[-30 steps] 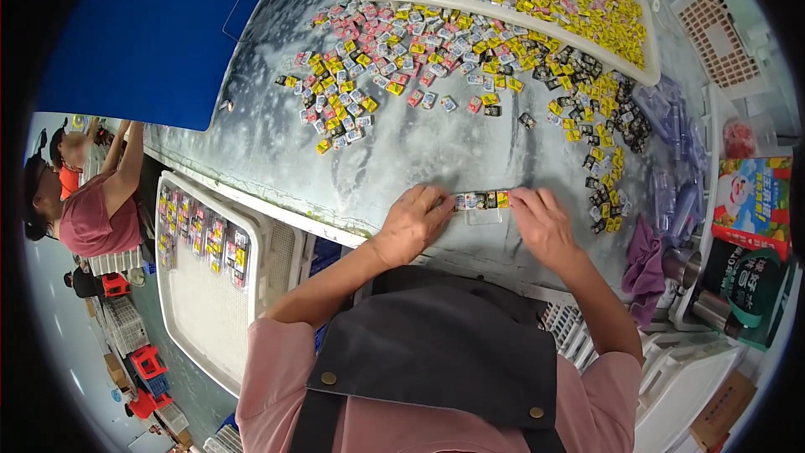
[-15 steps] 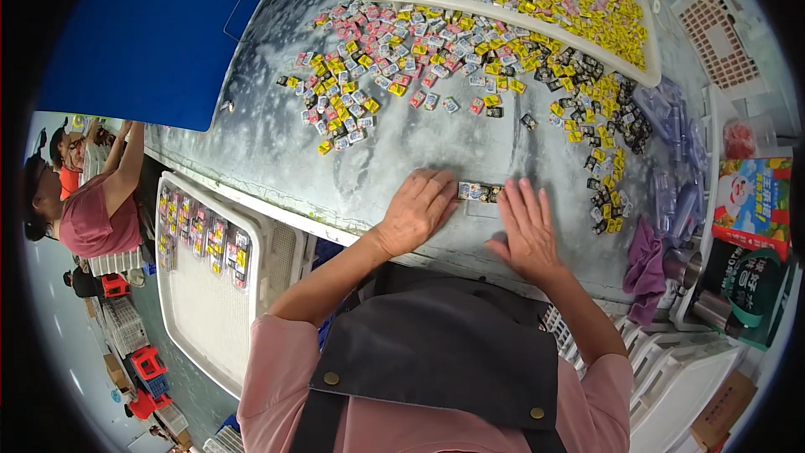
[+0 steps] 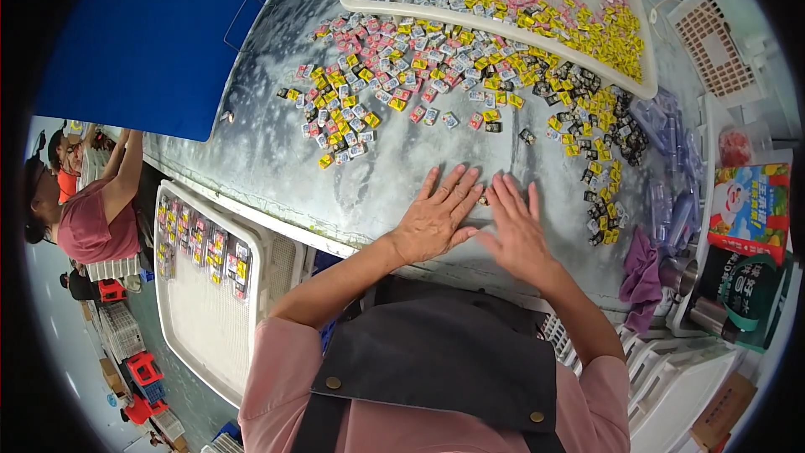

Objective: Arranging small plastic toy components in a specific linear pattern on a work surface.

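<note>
My left hand lies with its fingers stretched out over the table near its front edge. Beside it, my right hand is also flat, fingers extended, the two thumbs nearly meeting. A sliver of one small printed block shows between the fingers; whatever else lies beneath the palms is hidden. Farther back, many loose little blocks in pink, yellow, white and black are spread out. Behind them a white tray holds more, grouped by colour.
At left a white tray carries filled clear packs. Clear plastic cases, a purple cloth and a metal cup are at right. A blue panel stands at far left; a co-worker is beyond.
Both hands have closed in over the short row of blocks that lay visible between them. My left hand has shifted right and spread its fingers; my right hand has moved slightly left.
</note>
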Tool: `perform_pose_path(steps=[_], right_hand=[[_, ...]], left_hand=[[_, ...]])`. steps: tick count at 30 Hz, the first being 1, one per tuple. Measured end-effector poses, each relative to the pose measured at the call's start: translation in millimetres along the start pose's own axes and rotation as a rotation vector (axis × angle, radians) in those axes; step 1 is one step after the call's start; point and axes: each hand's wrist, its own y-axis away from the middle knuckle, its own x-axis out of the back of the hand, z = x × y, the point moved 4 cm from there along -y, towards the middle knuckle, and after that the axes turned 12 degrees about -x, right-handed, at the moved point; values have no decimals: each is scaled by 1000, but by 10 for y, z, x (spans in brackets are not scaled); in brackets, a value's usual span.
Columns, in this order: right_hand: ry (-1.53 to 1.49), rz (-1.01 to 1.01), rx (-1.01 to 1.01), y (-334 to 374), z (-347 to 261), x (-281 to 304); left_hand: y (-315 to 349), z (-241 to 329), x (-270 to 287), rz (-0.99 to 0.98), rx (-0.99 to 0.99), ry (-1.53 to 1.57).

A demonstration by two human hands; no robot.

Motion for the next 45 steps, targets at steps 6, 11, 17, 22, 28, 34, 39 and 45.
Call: perform_pose_path(steps=[6, 11, 17, 22, 28, 34, 39, 45], right_hand=[[-206, 291, -37, -656, 403, 334], [-129, 252, -2, -1171, 396, 283], [57, 200, 167, -1280, 394, 128], [9, 21, 24, -1127, 307, 205], [-37, -81, 81, -1131, 315, 266], [-64, -108, 105, -1198, 266, 193], [28, -113, 4, -1191, 136, 136], [45, -28, -78, -1170, 242, 61]], left_hand=[[-360, -454, 197, 377, 88, 120], [-717, -828, 171, 401, 161, -70], [-713, -850, 123, 383, 152, -86], [-583, -816, 153, 367, 143, -26], [-541, -806, 173, 339, 150, -11], [-516, -759, 227, 302, 151, -13], [-463, -782, 197, 293, 153, -30], [-339, -551, 353, 352, 147, -10]])
